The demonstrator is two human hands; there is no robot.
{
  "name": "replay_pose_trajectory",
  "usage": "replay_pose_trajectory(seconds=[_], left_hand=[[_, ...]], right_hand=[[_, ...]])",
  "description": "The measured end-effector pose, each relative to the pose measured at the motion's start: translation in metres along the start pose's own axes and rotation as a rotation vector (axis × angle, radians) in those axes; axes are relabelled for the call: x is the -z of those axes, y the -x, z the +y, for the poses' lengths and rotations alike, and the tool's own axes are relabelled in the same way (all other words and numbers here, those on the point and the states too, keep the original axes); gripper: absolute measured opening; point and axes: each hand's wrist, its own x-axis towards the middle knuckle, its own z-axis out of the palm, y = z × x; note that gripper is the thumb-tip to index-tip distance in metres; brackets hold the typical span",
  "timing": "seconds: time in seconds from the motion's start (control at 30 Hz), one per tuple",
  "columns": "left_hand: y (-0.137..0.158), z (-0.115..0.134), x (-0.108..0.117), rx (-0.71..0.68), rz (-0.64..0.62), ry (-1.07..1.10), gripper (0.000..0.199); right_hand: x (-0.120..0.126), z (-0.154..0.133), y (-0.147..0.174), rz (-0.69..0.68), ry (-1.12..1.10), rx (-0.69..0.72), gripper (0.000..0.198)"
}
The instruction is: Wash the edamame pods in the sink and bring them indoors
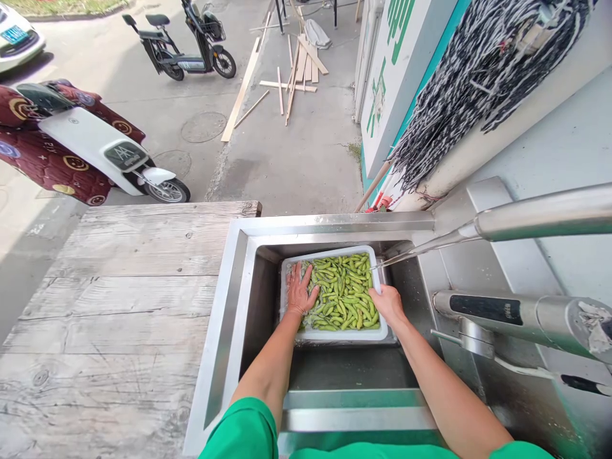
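A white rectangular tray (377, 280) sits inside the metal sink (335, 373), filled with green edamame pods (347, 290) and some water at its left end. My left hand (299, 290) lies with spread fingers on the water and pods at that end. At the opposite side, my right hand (388, 304) grips the tray's right rim, its fingers partly hidden by the tray. Water streams from the faucet spout (526, 213) toward the tray's upper right edge.
A weathered wooden table (134, 331) adjoins the sink on the left. A second faucet (497, 312) with a lever juts in from the right. A mop (459, 89) hangs above it. Scooters (115, 143) and loose wood strips (296, 76) are on the pavement beyond.
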Motion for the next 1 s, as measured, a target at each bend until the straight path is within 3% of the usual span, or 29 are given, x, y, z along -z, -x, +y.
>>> replay_pose_trajectory(seconds=[1.0], left_hand=[[0.001,0.0,0.008,0.004,0.004,0.03,0.065]], right_hand=[[0.005,-0.015,0.014,-0.039,-0.352,-0.018,0.024]])
